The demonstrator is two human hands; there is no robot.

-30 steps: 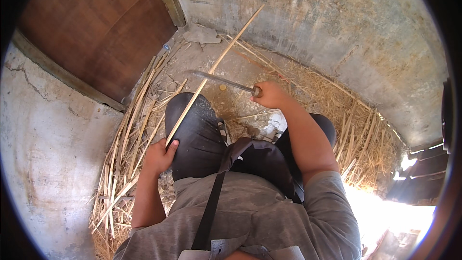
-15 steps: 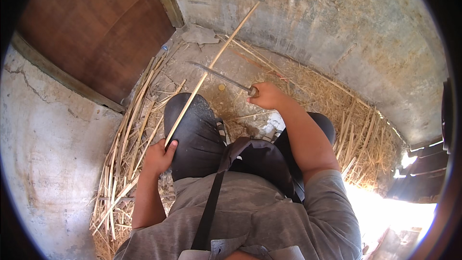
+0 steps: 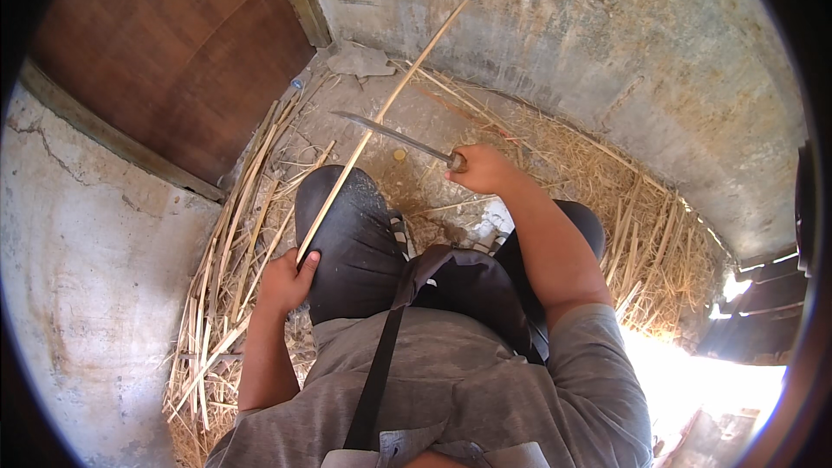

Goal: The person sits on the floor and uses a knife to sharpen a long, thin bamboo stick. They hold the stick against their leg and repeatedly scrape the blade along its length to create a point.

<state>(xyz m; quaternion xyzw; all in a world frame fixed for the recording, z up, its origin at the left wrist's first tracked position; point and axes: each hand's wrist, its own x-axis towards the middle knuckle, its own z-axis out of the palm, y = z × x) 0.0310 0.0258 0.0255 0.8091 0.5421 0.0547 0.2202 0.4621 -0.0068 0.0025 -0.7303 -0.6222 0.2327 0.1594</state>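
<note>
1. Clenched in left grip [image 3: 290,282]: lower part of a long pale strip [image 3: 356,160], slanting up and right across the left knee [image 3: 360,218].
2. Clenched in right grip [image 3: 477,170]: handle of a knife [image 3: 408,140] crossing the strip beyond the knee.
3. Scattered on the floor [image 3: 351,97]: loose strips [image 3: 224,243], straw [image 3: 598,182].

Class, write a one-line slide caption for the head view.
The left hand holds a long pale stick over the left knee; the right hand holds a knife across it.

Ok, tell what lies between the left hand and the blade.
The left knee, with the pale strip passing over it, lies between left hand and blade in the head view.
</note>
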